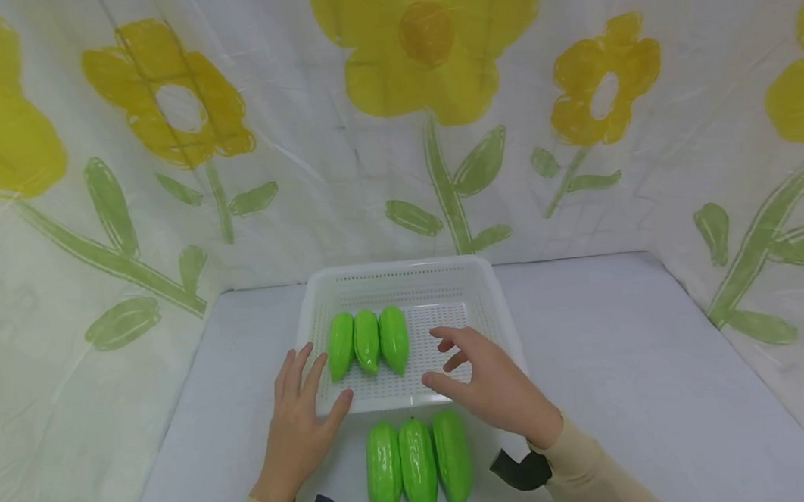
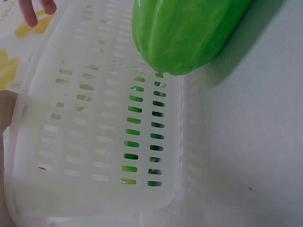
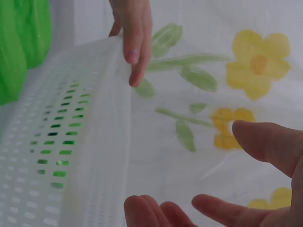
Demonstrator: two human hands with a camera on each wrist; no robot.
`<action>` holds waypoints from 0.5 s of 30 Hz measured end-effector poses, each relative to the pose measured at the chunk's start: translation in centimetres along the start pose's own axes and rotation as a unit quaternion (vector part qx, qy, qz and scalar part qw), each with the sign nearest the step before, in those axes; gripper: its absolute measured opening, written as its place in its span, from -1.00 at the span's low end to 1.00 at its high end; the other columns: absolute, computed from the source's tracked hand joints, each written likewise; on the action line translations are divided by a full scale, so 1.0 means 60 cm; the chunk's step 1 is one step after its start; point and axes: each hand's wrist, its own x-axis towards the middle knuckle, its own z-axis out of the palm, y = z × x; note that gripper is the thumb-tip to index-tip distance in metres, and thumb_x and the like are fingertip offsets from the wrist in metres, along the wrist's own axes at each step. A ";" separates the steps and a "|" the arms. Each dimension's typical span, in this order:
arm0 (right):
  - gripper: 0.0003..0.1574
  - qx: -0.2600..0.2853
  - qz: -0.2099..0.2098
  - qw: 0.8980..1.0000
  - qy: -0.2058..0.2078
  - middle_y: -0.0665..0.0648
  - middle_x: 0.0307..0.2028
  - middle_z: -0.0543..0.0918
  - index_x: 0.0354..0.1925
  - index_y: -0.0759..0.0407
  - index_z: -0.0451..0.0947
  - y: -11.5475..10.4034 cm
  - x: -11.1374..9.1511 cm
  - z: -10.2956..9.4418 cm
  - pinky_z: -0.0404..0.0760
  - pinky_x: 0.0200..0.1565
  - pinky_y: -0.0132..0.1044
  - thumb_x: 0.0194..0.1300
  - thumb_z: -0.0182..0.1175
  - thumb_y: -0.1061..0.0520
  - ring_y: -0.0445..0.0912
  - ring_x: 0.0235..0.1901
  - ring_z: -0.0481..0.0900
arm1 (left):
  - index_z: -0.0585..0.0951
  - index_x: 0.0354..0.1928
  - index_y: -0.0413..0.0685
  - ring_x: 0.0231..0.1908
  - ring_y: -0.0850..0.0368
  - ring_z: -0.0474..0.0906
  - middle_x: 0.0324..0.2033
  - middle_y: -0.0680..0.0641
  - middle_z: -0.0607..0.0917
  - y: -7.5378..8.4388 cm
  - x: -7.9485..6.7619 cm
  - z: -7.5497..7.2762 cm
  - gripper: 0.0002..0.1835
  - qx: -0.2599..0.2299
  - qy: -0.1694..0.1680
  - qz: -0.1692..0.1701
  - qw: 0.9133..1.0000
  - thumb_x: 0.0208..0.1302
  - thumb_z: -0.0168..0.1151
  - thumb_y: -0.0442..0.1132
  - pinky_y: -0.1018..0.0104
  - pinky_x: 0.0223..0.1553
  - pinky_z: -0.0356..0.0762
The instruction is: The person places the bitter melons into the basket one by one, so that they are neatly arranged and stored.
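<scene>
A white perforated plastic basket (image 1: pixel 410 401) holds three long, glossy green gourd-like pieces (image 1: pixel 367 342) side by side in its left half. Three more green gourd-like pieces (image 1: pixel 418 466) lie on the table in front of the basket; the end of one, ridged green piece (image 2: pixel 184 33), shows large in the left wrist view. My left hand (image 1: pixel 298 431) is at the basket's near left corner, fingers spread and fairly straight along the rim. Over the basket's right part hovers my right hand (image 1: pixel 487 383), fingers loosely bent, thumb apart, holding nothing.
The basket stands on a pale table (image 1: pixel 599 362) near its back edge. Behind and at both sides hangs a white sheet (image 1: pixel 292 234) printed with yellow flowers. Dark straps or mounts (image 1: pixel 523 470) sit at both wrists.
</scene>
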 end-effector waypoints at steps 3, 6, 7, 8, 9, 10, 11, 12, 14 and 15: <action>-0.23 0.003 -0.004 1.000 0.010 0.02 0.12 0.61 0.44 0.00 0.42 0.001 -0.022 0.008 0.69 -0.14 -0.30 0.38 0.38 -0.15 -0.09 -0.02 0.69 | 0.44 0.42 -0.29 0.55 -0.43 0.05 0.53 -0.31 0.29 0.000 0.000 0.001 -0.24 0.004 0.000 -0.002 1.000 0.29 0.41 -0.02 -0.54 0.37 0.21; -0.25 0.012 -0.010 1.000 0.016 0.06 0.13 0.59 0.42 0.02 0.43 0.005 -0.045 0.021 0.68 -0.25 -0.37 0.39 0.38 -0.12 -0.02 0.00 0.68 | 0.44 0.42 -0.29 0.55 -0.43 0.05 0.53 -0.31 0.29 0.000 0.000 0.002 -0.24 0.006 0.000 -0.004 1.000 0.29 0.41 -0.03 -0.53 0.38 0.21; -0.26 0.015 -0.010 1.000 0.017 0.07 0.13 0.59 0.42 0.02 0.43 0.007 -0.053 0.026 0.68 -0.29 -0.39 0.39 0.38 -0.11 0.00 0.00 0.67 | 0.44 0.42 -0.29 0.55 -0.43 0.05 0.53 -0.31 0.28 0.001 0.000 0.002 -0.24 0.006 -0.001 -0.005 1.000 0.29 0.41 -0.03 -0.53 0.38 0.21; -0.26 0.015 -0.011 1.000 0.019 0.09 0.14 0.58 0.42 0.02 0.43 0.008 -0.060 0.031 0.68 -0.32 -0.41 0.39 0.38 -0.11 0.00 0.00 0.66 | 0.44 0.42 -0.29 0.55 -0.42 0.05 0.53 -0.31 0.28 0.001 0.000 0.001 -0.24 0.006 -0.002 -0.006 1.000 0.29 0.41 -0.03 -0.53 0.38 0.20; -0.27 0.012 -0.014 1.000 0.022 0.09 0.14 0.58 0.41 0.03 0.43 0.010 -0.067 0.035 0.67 -0.34 -0.42 0.39 0.38 -0.11 0.02 0.00 0.65 | 0.44 0.42 -0.28 0.56 -0.42 0.05 0.53 -0.31 0.28 0.001 0.000 0.001 -0.24 0.007 -0.003 -0.008 1.000 0.29 0.41 -0.03 -0.53 0.39 0.20; -0.27 0.009 -0.013 1.000 0.026 0.09 0.13 0.58 0.41 0.02 0.44 0.011 -0.074 0.040 0.67 -0.36 -0.43 0.39 0.38 -0.12 0.02 0.00 0.65 | 0.44 0.42 -0.29 0.56 -0.42 0.04 0.54 -0.31 0.28 0.001 0.001 0.001 -0.24 0.007 -0.004 -0.009 1.000 0.29 0.40 -0.03 -0.53 0.39 0.19; -0.28 0.005 -0.013 0.999 0.029 0.06 0.13 0.58 0.41 0.01 0.44 0.012 -0.080 0.043 0.67 -0.37 -0.44 0.39 0.38 -0.12 0.01 0.00 0.64 | 0.44 0.42 -0.28 0.56 -0.42 0.04 0.54 -0.30 0.27 0.001 0.001 0.001 -0.25 0.007 -0.005 -0.010 1.000 0.29 0.40 -0.03 -0.53 0.39 0.19; -0.28 0.002 -0.015 0.999 0.033 0.05 0.13 0.58 0.40 0.01 0.45 0.013 -0.085 0.046 0.67 -0.38 -0.45 0.39 0.38 -0.13 0.01 -0.01 0.64 | 0.44 0.42 -0.28 0.56 -0.42 0.04 0.54 -0.30 0.27 0.001 0.000 0.001 -0.25 0.008 -0.006 -0.012 1.000 0.30 0.40 -0.03 -0.52 0.39 0.19; -0.29 -0.003 -0.018 0.999 0.041 0.01 0.11 0.58 0.39 0.01 0.46 0.014 -0.094 0.051 0.65 -0.39 -0.46 0.39 0.38 -0.14 0.00 -0.04 0.64 | 0.44 0.42 -0.29 0.55 -0.43 0.05 0.54 -0.31 0.27 0.001 0.000 0.001 -0.25 0.008 -0.007 -0.013 1.000 0.29 0.40 -0.04 -0.53 0.39 0.20; -0.29 -0.006 -0.020 0.999 0.045 0.00 0.10 0.58 0.38 0.02 0.46 0.015 -0.097 0.052 0.65 -0.40 -0.46 0.38 0.38 -0.14 0.00 -0.04 0.64 | 0.44 0.42 -0.29 0.55 -0.43 0.05 0.54 -0.31 0.27 0.001 0.000 0.001 -0.25 0.008 -0.007 -0.015 1.000 0.29 0.40 -0.04 -0.53 0.39 0.20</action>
